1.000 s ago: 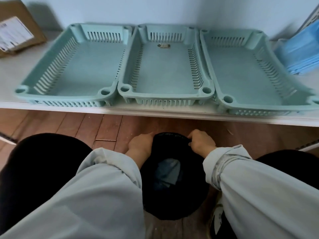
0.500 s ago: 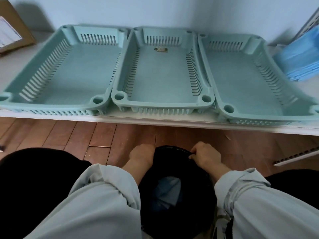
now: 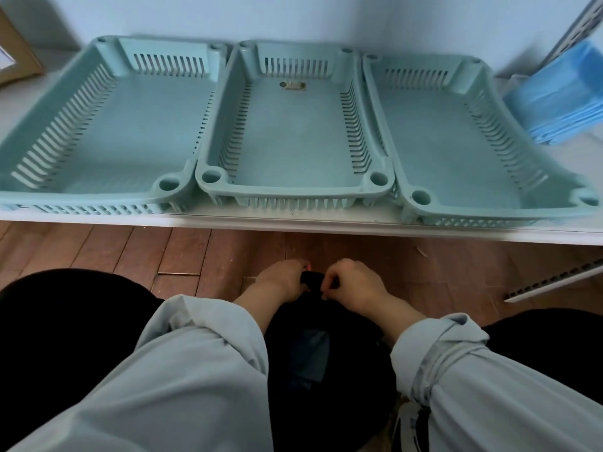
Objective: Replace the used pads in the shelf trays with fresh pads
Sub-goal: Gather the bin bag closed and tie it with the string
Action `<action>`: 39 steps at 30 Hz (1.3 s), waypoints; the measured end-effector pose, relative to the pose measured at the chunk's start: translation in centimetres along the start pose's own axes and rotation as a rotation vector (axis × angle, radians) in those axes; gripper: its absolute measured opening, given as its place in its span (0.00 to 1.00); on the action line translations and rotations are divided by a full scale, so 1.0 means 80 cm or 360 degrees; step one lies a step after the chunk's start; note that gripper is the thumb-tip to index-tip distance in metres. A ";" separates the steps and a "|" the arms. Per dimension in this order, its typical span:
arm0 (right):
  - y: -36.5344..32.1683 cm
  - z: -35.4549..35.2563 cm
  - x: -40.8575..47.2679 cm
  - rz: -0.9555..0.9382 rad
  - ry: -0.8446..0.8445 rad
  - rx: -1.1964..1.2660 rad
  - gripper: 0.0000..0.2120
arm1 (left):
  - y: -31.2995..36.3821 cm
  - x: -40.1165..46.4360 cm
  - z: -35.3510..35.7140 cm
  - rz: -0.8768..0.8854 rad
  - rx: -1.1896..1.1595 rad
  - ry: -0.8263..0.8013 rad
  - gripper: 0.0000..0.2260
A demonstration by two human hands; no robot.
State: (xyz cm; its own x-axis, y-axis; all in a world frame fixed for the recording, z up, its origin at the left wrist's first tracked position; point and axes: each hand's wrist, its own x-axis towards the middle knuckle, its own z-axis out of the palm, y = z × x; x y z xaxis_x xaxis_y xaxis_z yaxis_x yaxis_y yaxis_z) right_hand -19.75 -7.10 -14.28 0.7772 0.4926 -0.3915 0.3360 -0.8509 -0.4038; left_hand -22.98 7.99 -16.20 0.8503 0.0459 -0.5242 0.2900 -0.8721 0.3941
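Note:
Three pale green slotted trays stand side by side on a white shelf: the left tray point(image 3: 98, 125), the middle tray point(image 3: 293, 190) and the right tray point(image 3: 456, 141). None holds a pad. A stack of blue pads point(image 3: 561, 96) lies on the shelf at the far right. Below, on the floor between my knees, is a black bag point(image 3: 326, 386) with a blue pad point(image 3: 310, 350) inside. My left hand point(image 3: 280, 282) and my right hand point(image 3: 355, 285) pinch the bag's gathered top edge close together.
A cardboard box point(image 3: 16, 57) sits at the shelf's far left. The shelf's white front edge point(image 3: 293, 223) runs across above the wooden floor point(image 3: 163, 249). A white perforated rail point(image 3: 554, 278) lies on the floor at right.
My two hands have drawn together, pulling the bag's mouth from wide open to nearly closed. The camera has tilted slightly, so the trays sit lower in view.

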 end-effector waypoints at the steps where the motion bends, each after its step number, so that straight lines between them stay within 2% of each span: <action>1: 0.000 -0.002 -0.001 -0.0018 -0.0088 0.0013 0.03 | 0.000 -0.001 -0.002 0.0004 0.0014 -0.0022 0.12; 4: 0.005 -0.003 -0.003 -0.0036 -0.0161 0.0112 0.06 | -0.004 -0.005 -0.002 -0.0006 0.0023 0.0001 0.13; 7: 0.011 0.002 0.000 -0.0036 0.0060 0.0198 0.09 | -0.004 -0.012 -0.002 0.0013 -0.0026 0.0223 0.12; 10: 0.008 0.008 -0.001 -0.0038 0.0010 0.0157 0.19 | -0.002 -0.017 -0.005 0.0100 -0.0095 0.0351 0.09; 11: 0.007 0.010 -0.001 -0.0020 0.0013 0.0132 0.18 | -0.002 -0.016 -0.004 0.0128 -0.0162 0.0341 0.08; 14: 0.005 0.006 -0.002 0.0136 0.0238 0.0055 0.07 | -0.007 -0.014 -0.005 0.0125 -0.0385 0.0367 0.06; 16: 0.007 -0.004 -0.001 0.0357 0.0255 -0.0034 0.08 | -0.013 -0.014 -0.007 0.0009 -0.0378 0.0420 0.08; 19: 0.006 -0.014 -0.002 0.0577 0.0041 -0.0315 0.14 | -0.036 -0.017 -0.001 -0.0267 -0.0291 0.0226 0.15; 21: 0.000 -0.016 0.000 0.0469 0.0108 -0.0351 0.15 | -0.047 -0.022 0.009 -0.0328 -0.0297 0.0112 0.14; 23: -0.005 -0.009 0.008 0.0188 0.0202 -0.0167 0.18 | -0.051 -0.021 0.015 -0.0333 -0.0349 0.0152 0.13; 25: -0.008 0.003 0.019 0.0013 0.0054 -0.0036 0.22 | -0.051 -0.020 0.016 -0.0318 -0.0396 0.0207 0.12; 27: -0.003 0.015 0.032 0.0136 -0.0152 -0.0038 0.24 | -0.046 -0.020 0.015 -0.0291 -0.0432 0.0242 0.11; 29: 0.006 0.021 0.040 0.0378 -0.0201 0.0115 0.21 | -0.040 -0.018 0.015 -0.0266 -0.0445 0.0319 0.10; 33: 0.009 0.016 0.048 0.0616 0.0009 0.0721 0.10 | -0.031 -0.019 0.009 -0.0202 -0.0462 0.0486 0.08; 36: 0.009 0.010 0.044 0.0734 0.0321 0.1015 0.13 | -0.026 -0.019 0.011 -0.0052 -0.0482 0.0529 0.09; 39: 0.004 -0.002 0.038 0.0616 0.0446 0.1586 0.15 | -0.020 -0.023 0.013 0.0125 -0.0484 0.0540 0.07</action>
State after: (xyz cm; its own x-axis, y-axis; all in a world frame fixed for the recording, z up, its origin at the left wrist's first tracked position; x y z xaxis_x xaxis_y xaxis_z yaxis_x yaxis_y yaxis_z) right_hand -17.23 -5.89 -15.49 0.8726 0.0587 -0.4849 -0.4372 -0.3487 -0.8290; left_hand -25.44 8.79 -16.63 0.9558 0.1866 -0.2273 0.2917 -0.6993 0.6526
